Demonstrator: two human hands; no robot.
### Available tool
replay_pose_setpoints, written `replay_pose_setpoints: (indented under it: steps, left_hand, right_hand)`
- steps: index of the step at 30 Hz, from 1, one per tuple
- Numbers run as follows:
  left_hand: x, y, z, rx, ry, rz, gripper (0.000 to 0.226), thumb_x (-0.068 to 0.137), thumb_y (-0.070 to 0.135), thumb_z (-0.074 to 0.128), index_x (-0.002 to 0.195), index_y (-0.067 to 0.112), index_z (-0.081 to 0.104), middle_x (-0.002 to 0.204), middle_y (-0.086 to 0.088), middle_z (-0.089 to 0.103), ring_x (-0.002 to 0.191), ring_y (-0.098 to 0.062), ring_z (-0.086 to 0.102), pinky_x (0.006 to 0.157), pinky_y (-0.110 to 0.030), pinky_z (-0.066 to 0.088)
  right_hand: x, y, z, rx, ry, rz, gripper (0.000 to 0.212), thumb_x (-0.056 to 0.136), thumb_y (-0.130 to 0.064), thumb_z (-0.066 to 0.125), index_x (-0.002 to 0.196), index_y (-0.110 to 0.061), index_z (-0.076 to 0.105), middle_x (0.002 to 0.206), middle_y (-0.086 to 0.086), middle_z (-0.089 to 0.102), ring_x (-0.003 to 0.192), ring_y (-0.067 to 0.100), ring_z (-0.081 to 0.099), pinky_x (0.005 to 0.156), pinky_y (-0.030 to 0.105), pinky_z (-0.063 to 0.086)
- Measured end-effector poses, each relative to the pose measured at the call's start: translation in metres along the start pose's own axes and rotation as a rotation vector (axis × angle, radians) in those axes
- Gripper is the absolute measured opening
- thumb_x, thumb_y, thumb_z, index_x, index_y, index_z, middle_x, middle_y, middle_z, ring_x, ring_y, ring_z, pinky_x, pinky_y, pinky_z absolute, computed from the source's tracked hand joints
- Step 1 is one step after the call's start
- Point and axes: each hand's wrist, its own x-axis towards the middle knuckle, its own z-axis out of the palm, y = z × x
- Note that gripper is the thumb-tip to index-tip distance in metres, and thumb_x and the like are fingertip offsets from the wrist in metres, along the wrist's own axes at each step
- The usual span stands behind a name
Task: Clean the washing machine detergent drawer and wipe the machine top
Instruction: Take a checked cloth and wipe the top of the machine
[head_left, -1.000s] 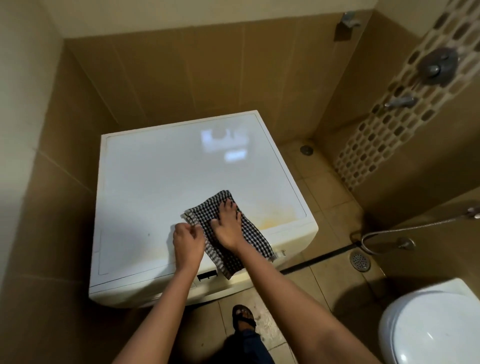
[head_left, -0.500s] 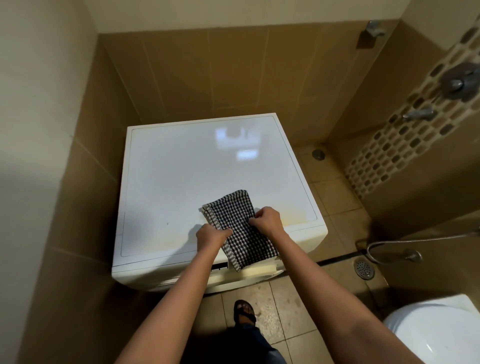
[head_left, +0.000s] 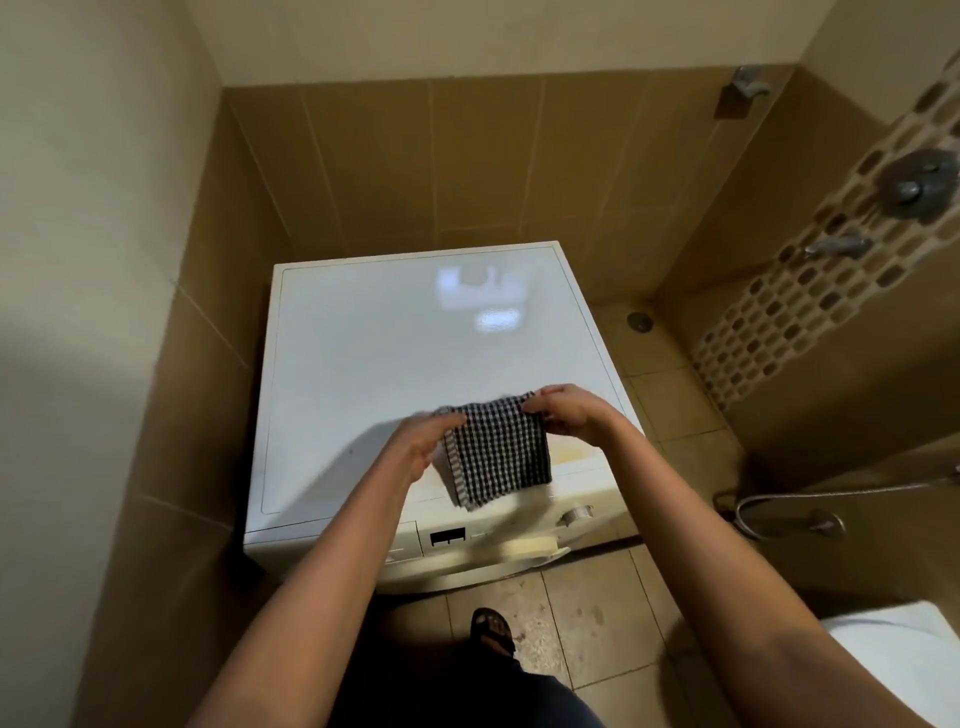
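A white washing machine (head_left: 363, 364) stands against the tiled back wall, its glossy top showing a yellowish stain near the front right. Above the front edge hangs a black-and-white checked cloth (head_left: 496, 454), lifted off the top and folded. My left hand (head_left: 423, 441) pinches its upper left corner. My right hand (head_left: 563, 410) pinches the upper right corner. Below on the machine's front are a dark display (head_left: 448, 536) and a dial (head_left: 576, 515). The detergent drawer front sits at the left, partly hidden by my left forearm.
A toilet (head_left: 904, 660) is at the lower right. A spray hose (head_left: 810, 496) hangs on the right wall, with shower taps (head_left: 917, 182) above. My sandalled foot (head_left: 492, 631) stands on the tiled floor before the machine. A wall is close on the left.
Both hands have picked the cloth up off the machine top and now hold it hanging by its upper corners. The camera has pulled back, showing the machine's front panel.
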Motion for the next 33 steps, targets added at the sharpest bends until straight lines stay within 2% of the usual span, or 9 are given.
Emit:
replay_pose_setpoints:
  steps: [2, 7, 12, 16, 22, 25, 28, 30, 33]
  left_hand:
    - [-0.005, 0.017, -0.004, -0.019, 0.04, 0.101, 0.038, 0.092, 0.02, 0.065, 0.125, 0.003, 0.058, 0.129, -0.009, 0.058, 0.121, -0.018, 0.05, 0.075, -0.026, 0.041]
    - [0.001, 0.015, -0.015, 0.059, 0.107, 0.249, 0.035, 0.092, 0.034, 0.064, 0.116, 0.008, 0.067, 0.108, -0.002, 0.064, 0.102, -0.012, 0.051, 0.086, -0.024, 0.034]
    - [0.019, -0.039, -0.02, 0.343, 0.192, 0.126, 0.033, 0.089, 0.036, 0.068, 0.098, 0.004, 0.068, 0.073, 0.003, 0.056, 0.076, -0.017, 0.055, 0.076, -0.027, 0.04]
    - [0.023, -0.074, -0.017, 0.536, 0.209, 0.019, 0.037, 0.086, 0.042, 0.068, 0.074, 0.009, 0.057, 0.074, -0.002, 0.057, 0.072, -0.02, 0.056, 0.059, -0.025, 0.038]
    - [0.02, -0.084, -0.012, 0.672, 0.214, 0.176, 0.036, 0.092, 0.038, 0.061, 0.068, 0.012, 0.057, 0.07, -0.004, 0.058, 0.07, -0.022, 0.055, 0.054, -0.026, 0.032]
    - [0.019, -0.078, -0.01, 0.625, 0.211, 0.242, 0.036, 0.093, 0.035, 0.06, 0.066, 0.014, 0.047, 0.065, 0.001, 0.051, 0.07, -0.02, 0.051, 0.054, -0.026, 0.031]
    - [0.022, -0.07, -0.008, 0.464, 0.236, 0.194, 0.04, 0.092, 0.04, 0.062, 0.064, 0.016, 0.048, 0.065, 0.002, 0.053, 0.063, -0.013, 0.051, 0.053, -0.024, 0.033]
    - [0.027, -0.069, -0.007, 0.428, 0.25, 0.194, 0.038, 0.089, 0.037, 0.067, 0.064, 0.013, 0.052, 0.068, -0.002, 0.059, 0.067, -0.017, 0.056, 0.058, -0.027, 0.038]
    - [0.031, -0.066, -0.004, 0.302, 0.271, 0.25, 0.02, 0.088, 0.024, 0.071, 0.097, 0.006, 0.069, 0.095, -0.009, 0.069, 0.086, -0.021, 0.063, 0.065, -0.025, 0.049]
  right_hand:
    - [-0.003, -0.009, -0.002, 0.034, 0.044, -0.102, 0.006, 0.089, -0.016, 0.061, 0.084, -0.013, 0.063, 0.098, 0.006, 0.066, 0.098, 0.019, 0.058, 0.087, 0.029, 0.044]
    - [-0.013, -0.007, 0.008, 0.145, 0.166, -0.272, 0.023, 0.089, -0.023, 0.065, 0.067, -0.019, 0.06, 0.085, 0.002, 0.065, 0.083, 0.012, 0.055, 0.076, 0.025, 0.041]
    - [-0.004, 0.041, 0.024, -0.11, 0.212, -0.078, 0.029, 0.085, -0.031, 0.07, 0.084, -0.002, 0.068, 0.086, 0.012, 0.065, 0.083, 0.019, 0.057, 0.074, 0.036, 0.047]
    - [0.0, 0.072, 0.039, -0.309, 0.24, 0.1, 0.037, 0.082, -0.036, 0.071, 0.088, 0.0, 0.069, 0.076, 0.007, 0.062, 0.066, 0.015, 0.054, 0.065, 0.029, 0.042]
    - [-0.002, 0.086, 0.054, -0.377, 0.331, 0.079, 0.038, 0.086, -0.031, 0.064, 0.058, -0.012, 0.048, 0.054, 0.001, 0.045, 0.051, 0.013, 0.042, 0.052, 0.027, 0.031]
    - [-0.001, 0.087, 0.059, -0.399, 0.382, 0.048, 0.041, 0.086, -0.036, 0.063, 0.056, -0.013, 0.046, 0.056, 0.003, 0.048, 0.055, 0.017, 0.045, 0.061, 0.029, 0.035]
    - [0.005, 0.085, 0.061, -0.294, 0.445, 0.001, 0.034, 0.085, -0.041, 0.065, 0.075, -0.008, 0.067, 0.074, 0.007, 0.066, 0.073, 0.02, 0.058, 0.083, 0.035, 0.042]
    - [0.009, 0.083, 0.062, -0.176, 0.465, -0.017, 0.023, 0.082, -0.034, 0.071, 0.082, -0.011, 0.069, 0.082, 0.003, 0.069, 0.082, 0.019, 0.062, 0.087, 0.038, 0.047]
    - [0.008, 0.076, 0.063, 0.11, 0.493, -0.078, 0.012, 0.082, -0.016, 0.072, 0.073, -0.015, 0.063, 0.079, 0.002, 0.066, 0.081, 0.018, 0.06, 0.083, 0.037, 0.049]
